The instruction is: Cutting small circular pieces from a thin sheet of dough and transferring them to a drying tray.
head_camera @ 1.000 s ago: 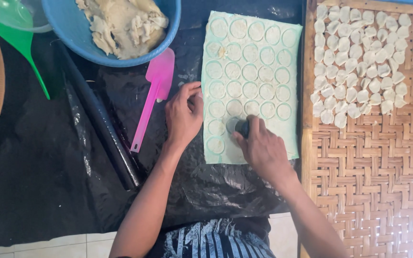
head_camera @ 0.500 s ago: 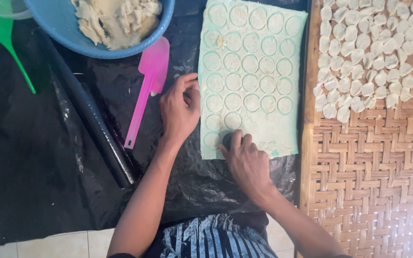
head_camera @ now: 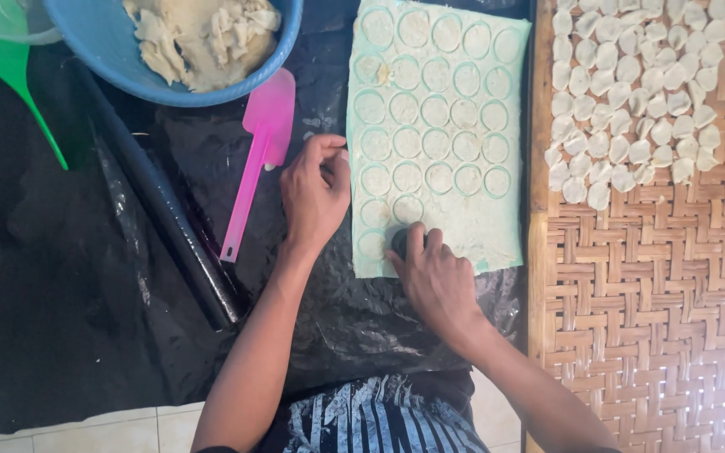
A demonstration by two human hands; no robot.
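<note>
Two bare hands work on a pale sheet of rolled dough (head_camera: 438, 126) in the head view, the only view there is. The dough lies on black plastic sheeting (head_camera: 60, 277) and is scored with rows of round cuts over most of its area; its near right part is uncut.

The right hand (head_camera: 438, 281) sits at the near edge of the dough, its grip pressed together around a small dark round cutter (head_camera: 399, 242) that stands on the dough beside the cut circles of the near left corner. Only the cutter's top shows between the fingers.

The left hand (head_camera: 316, 193) rests at the dough's left edge, fingers curled loosely with the fingertips touching the edge; it pinches nothing.

Just left of that hand a pink spatula (head_camera: 258, 155) lies on the plastic, its blade pointing to the far side. A dark rolling pin (head_camera: 165, 205) lies slanted farther left. A blue bowl (head_camera: 119, 59) of dough scraps stands at the far edge. On the right, a woven bamboo tray (head_camera: 656, 319) carries many cut dough rounds (head_camera: 631, 92) at its far end.
</note>
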